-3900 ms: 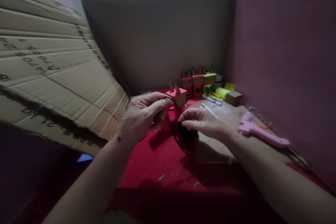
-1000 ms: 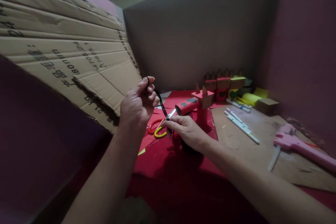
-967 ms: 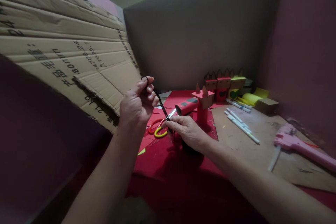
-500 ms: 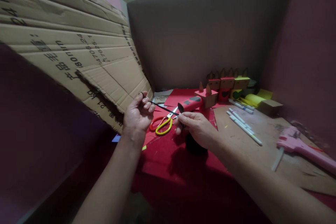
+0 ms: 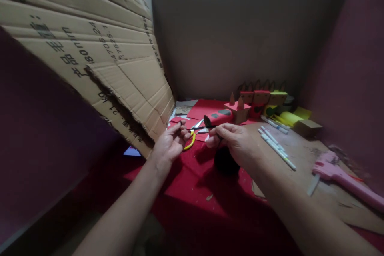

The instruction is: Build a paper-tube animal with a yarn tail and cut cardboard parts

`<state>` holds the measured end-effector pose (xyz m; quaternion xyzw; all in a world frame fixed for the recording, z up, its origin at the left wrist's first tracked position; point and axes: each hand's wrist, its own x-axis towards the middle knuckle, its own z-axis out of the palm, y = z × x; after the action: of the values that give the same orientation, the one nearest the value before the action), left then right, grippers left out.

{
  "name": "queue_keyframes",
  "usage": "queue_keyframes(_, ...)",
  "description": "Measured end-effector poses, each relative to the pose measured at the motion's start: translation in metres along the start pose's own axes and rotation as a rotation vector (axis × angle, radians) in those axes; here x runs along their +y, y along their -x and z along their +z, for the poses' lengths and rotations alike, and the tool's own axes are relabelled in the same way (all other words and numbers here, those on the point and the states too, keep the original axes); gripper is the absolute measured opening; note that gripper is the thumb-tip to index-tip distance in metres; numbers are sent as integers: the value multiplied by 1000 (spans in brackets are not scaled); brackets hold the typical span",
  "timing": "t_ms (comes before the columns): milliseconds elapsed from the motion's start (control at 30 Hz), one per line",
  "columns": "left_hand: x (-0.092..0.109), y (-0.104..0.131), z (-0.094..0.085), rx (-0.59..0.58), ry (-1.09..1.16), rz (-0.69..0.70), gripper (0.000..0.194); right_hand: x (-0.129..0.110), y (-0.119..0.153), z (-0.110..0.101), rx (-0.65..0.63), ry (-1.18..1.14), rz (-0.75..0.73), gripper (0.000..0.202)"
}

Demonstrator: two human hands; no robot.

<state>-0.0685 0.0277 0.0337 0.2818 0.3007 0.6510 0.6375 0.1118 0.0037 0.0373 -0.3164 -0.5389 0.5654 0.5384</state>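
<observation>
A thin black cord (image 5: 200, 128) is stretched between my two hands above the red cloth. My left hand (image 5: 173, 140) pinches one end of it between curled fingers. On the other side, my right hand (image 5: 232, 138) grips the cord with thumb and forefinger. Under my right hand lies a round black ball (image 5: 226, 161), perhaps wound yarn. Scissors with a yellow handle (image 5: 191, 143) lie behind and between the hands, partly covered. Just past the cord is a red tube with grey patches (image 5: 220, 117), beside a red-topped box with pointed ears (image 5: 238, 110).
A large cardboard sheet (image 5: 126, 60) leans on the left. Eared boxes (image 5: 261, 96) stand at the back, with a yellow roll (image 5: 289, 119) nearby. White markers (image 5: 277, 150) and a pink glue gun (image 5: 336, 168) lie on a brown board (image 5: 306, 176) at the right.
Both hands have shifted right in the view, and the cord between them now runs nearly level. My left hand now covers more of the scissors. The camera view has moved slightly.
</observation>
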Motion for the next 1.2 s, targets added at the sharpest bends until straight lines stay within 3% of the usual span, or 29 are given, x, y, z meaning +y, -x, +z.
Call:
queue_keyframes(200, -7, 11, -12, -47, -370, 8, 12, -4, 2, -10, 39, -53, 13, 19)
queue_keyframes(333, 5, 14, -24, 18, -753, 243, 27, -2, 7, -19, 29, -164, -11, 18)
queue_keyframes(433, 12, 7, -32, 31, -1128, 367, 21, 1, 8, -24, 64, -281, -53, 15)
queue_keyframes(567, 3, -11, -35, -54, -1640, 354, 12, 9, 6, -29, 67, -407, -74, 14)
queue_keyframes(700, -8, -28, -31, -102, -1999, 279, 21, 14, 5, -32, 45, -432, -35, 13)
queue_keyframes(933, 12, -26, -20, -115, -2306, 153, 33, 9, 6, -31, 50, -488, 47, 12)
queue_keyframes(1067, 29, -4, -22, -52, -2383, 98, 34, 8, 7, -31, 62, -480, 50, 13)
queue_keyframes(1200, 41, 26, -38, 14, -2349, 92, 33, 8, 5, -36, 57, -502, 58, 13)
